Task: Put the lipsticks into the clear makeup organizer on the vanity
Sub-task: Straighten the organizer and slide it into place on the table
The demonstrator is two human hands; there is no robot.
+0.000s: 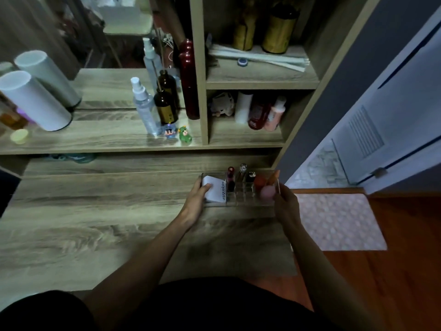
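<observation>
Both hands hold the clear acrylic makeup organizer (241, 203), which sits on the wood-grain desk (95, 223) near its far right corner. Left hand (196, 200) wraps the organizer's left end, thumb lying on the white "skin"-lettered pouch (216, 189) that fills the left compartment; grip is closed around the organizer wall. Right hand (285, 204) clasps the right end, fingers curled on the wall, grip pinching that side. Between the two grips, in the middle slots, stand upright: a dark red lipstick tube (230, 177), a clear-capped lipstick tube (242, 173), and a black-and-silver lipstick tube (250, 177). Just left of the right grip, in the right compartment: a pink round sponge (267, 192), a red-orange sponge (259, 181) behind it, and an orange pointed item (273, 176), tilted. Beyond the grips, on the raised shelf: a clear spray bottle (144, 108), a brown glass bottle with gold label (165, 107), a tall dark red bottle (188, 80), a small blue figurine (170, 133) and a green figurine (185, 134) side by side. Far left of the left grip: a white cylinder container (33, 100), leaning in the wide-angle view, and a pale yellow round lid (19, 136). Right of the right grip, on the wooden floor: a pink patterned mat (338, 220). Dim lighting; lipstick details unclear.
</observation>
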